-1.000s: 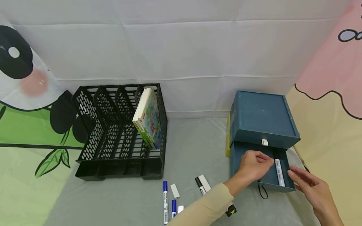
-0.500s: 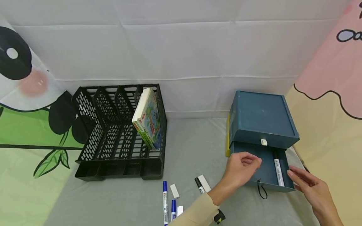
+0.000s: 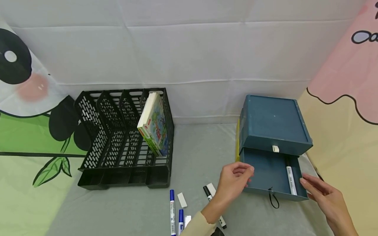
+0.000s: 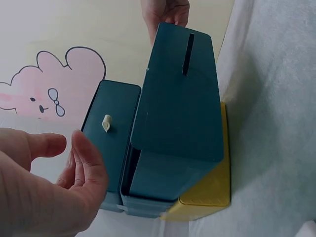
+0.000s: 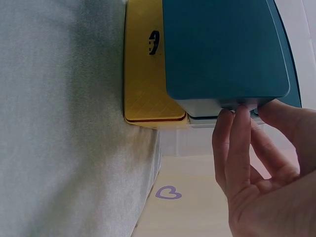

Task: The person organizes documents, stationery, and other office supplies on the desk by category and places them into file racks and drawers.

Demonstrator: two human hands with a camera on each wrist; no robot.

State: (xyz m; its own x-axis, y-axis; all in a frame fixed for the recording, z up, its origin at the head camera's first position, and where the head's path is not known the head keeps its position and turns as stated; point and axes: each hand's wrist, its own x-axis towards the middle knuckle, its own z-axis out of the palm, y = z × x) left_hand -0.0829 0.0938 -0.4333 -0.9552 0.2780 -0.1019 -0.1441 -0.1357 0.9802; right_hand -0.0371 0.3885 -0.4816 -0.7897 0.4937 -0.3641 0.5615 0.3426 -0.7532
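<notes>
My left hand (image 3: 233,182) is just left of the pulled-out lower drawer (image 3: 265,164), its fingers loosely bent and holding nothing. In the left wrist view a gap shows between the thumb and fingertips of that left hand (image 4: 64,182). A white marker with a black cap (image 3: 290,180) lies along the drawer's right side. My right hand (image 3: 327,196) touches the drawer's outer right wall. The right wrist view shows the fingers of this right hand (image 5: 261,163) against that wall, with the thumb by the upper edge.
A blue drawer cabinet (image 3: 276,121) stands over a yellow box (image 5: 143,89). A black loop (image 3: 274,200) hangs from the drawer front. Markers (image 3: 172,213) and white blocks (image 3: 182,200) lie on the grey cloth. The black rack (image 3: 118,150) at left holds books (image 3: 156,124).
My left hand has moved left and towards me, from over the drawer to beside it. The right hand stays at the drawer's side, and the marker inside lies still.
</notes>
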